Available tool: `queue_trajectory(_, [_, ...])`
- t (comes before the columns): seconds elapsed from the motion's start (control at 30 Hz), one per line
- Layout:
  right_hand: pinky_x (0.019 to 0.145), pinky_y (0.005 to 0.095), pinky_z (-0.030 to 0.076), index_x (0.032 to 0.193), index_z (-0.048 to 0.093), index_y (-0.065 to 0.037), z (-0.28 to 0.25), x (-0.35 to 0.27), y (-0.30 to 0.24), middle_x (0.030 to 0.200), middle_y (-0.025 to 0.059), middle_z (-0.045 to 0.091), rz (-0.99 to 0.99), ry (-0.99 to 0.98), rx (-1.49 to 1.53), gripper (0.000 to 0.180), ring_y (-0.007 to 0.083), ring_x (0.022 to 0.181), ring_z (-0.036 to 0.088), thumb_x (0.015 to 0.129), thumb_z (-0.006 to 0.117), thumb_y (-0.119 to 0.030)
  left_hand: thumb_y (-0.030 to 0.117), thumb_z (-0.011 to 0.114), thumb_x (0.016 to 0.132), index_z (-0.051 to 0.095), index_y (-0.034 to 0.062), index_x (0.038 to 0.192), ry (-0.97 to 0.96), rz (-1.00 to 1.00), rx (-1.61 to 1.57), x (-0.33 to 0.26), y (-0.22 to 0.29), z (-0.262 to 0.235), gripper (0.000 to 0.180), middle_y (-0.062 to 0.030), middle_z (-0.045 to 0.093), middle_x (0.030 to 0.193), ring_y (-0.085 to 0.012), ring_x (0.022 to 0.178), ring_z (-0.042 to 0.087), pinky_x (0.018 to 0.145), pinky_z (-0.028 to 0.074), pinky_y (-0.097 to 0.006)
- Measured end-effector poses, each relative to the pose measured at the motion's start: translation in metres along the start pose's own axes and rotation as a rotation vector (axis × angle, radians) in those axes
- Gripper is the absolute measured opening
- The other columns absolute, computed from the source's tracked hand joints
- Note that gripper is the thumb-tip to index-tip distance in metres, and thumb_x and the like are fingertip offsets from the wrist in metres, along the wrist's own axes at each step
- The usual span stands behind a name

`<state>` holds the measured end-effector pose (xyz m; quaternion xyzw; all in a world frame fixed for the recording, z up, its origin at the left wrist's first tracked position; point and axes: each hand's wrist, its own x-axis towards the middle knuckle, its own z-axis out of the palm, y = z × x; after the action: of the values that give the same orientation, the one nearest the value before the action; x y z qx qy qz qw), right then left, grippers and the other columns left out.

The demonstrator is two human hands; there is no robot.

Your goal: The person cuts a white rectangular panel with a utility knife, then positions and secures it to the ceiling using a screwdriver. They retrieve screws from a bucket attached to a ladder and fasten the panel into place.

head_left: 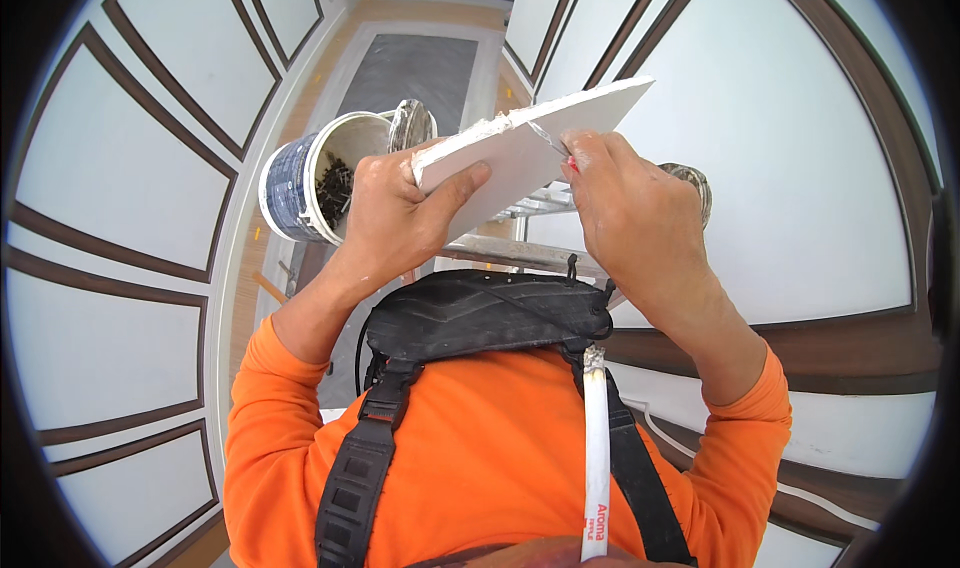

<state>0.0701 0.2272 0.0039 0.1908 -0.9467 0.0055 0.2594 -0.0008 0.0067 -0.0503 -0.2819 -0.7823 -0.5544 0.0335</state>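
While my L hand (400, 203) grips the white board (530, 173), R hand (640, 203) pinches a thin tool (547, 138) at its edge. Bucket (288, 190) off left, btw.

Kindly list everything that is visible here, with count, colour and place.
Board: one, white, centre.
Thin tool: one, pale and red, at the board.
Bucket: one clear, white and blue, upper left; dark bits inside.
Ladder: one, grey, below the board.
Rounded pieces: two, mottled grey, flanking the board.
Floor sheets: two, dark grey, top centre.
Panels: several, white, both walls.
Bag: one, black, on the chest.
Straps: two, black, below the bag.
Cigarette: one, white, lower centre.
Shirt: one, orange, bottom.
Left grip: one, bare, holding the board.
Right grip: one, bare, holding the tool.
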Motion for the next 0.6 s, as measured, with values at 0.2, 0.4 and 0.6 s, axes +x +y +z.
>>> queue_trajectory(0.2, [0.051,0.036,0.057,0.114,0.057,-0.001,0.005,0.008,-0.004,0.078,0.0113,0.062,-0.017,-0.06,0.04,0.028,0.0282,0.064,0.072,0.087,0.065,-0.004,0.015,0.071,0.093,0.077,-0.0001,0.109,0.065,0.104,0.002,0.003,0.004,0.006,0.022,-0.0136,0.075,0.075,-0.0187,0.063,0.073,0.059,0.056,-0.033])
queue_trajectory(0.4, [0.049,0.0382,0.057,0.114,0.057,0.001,0.008,0.024,0.004,0.076,0.0152,0.065,-0.05,-0.148,0.024,0.026,0.0315,0.06,0.071,0.088,0.063,-0.004,0.016,0.071,0.092,0.077,0.001,0.108,-0.021,0.14,0.092,0.015,0.0,-0.004,0.023,-0.0164,0.074,0.075,-0.0266,0.062,0.074,0.059,0.056,-0.034])
queue_trajectory(0.6, [0.053,0.0373,0.06,0.111,0.058,0.002,-0.001,0.038,-0.01,0.077,0.0174,0.067,-0.006,-0.245,-0.059,0.025,0.0345,0.068,0.074,0.087,0.066,-0.003,0.017,0.071,0.092,0.076,0.0011,0.107,0.008,0.134,0.12,0.015,-0.005,-0.004,0.022,-0.0177,0.073,0.073,-0.0275,0.062,0.074,0.058,0.056,-0.034])
